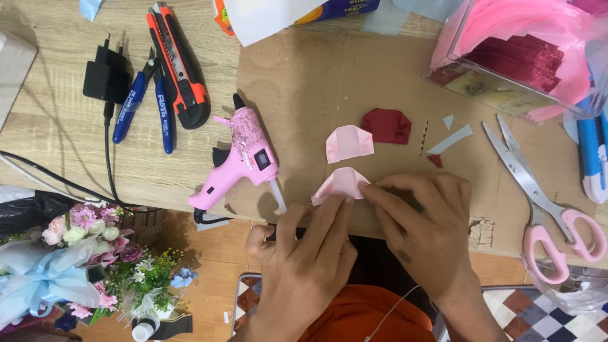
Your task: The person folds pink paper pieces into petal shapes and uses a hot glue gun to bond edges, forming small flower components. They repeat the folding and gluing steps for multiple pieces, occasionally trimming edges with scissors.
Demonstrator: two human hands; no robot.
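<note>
Two pink folded petals (342, 183), one dark red petal (387, 126), one glue gun (240, 155), one pair of scissors (538, 196), two hands (304, 259).

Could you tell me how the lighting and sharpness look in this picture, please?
Head view: even, soft light; faint shadows under the hands and glue gun; mild glare on the scissors blades; centre sharp, with the plastic box at the top right slightly soft.
</note>
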